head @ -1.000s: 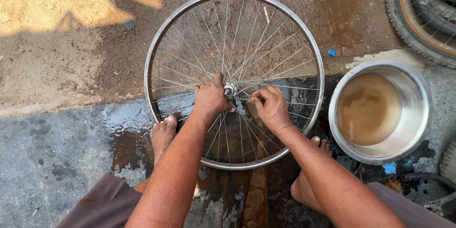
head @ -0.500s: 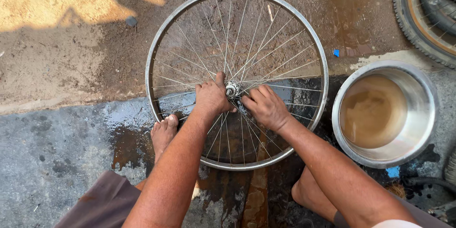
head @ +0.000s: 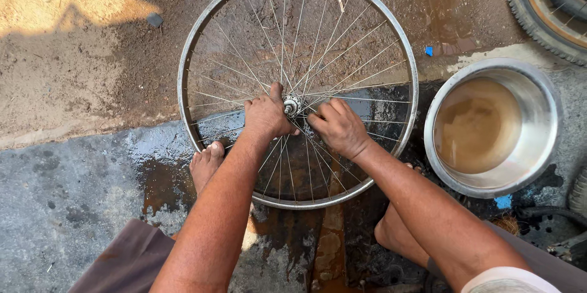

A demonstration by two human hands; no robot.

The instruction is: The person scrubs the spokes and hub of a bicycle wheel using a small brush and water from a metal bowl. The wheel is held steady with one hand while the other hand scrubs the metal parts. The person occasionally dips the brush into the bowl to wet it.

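Observation:
A bare metal bicycle wheel rim with thin spokes lies flat on wet ground in the head view. At its centre sits the hub. My left hand grips the hub from the left, thumb pointing up. My right hand rests on the spokes just right of the hub, fingers curled toward it. What the fingertips pinch is hidden. My bare feet are planted under the near part of the rim.
A steel basin of muddy water stands to the right. Tyres lie at the top right corner. Dry sandy ground lies at upper left, wet concrete at lower left. A small blue scrap lies near the rim.
Both hands stay at the hub with only slight shifts. The view has moved a little.

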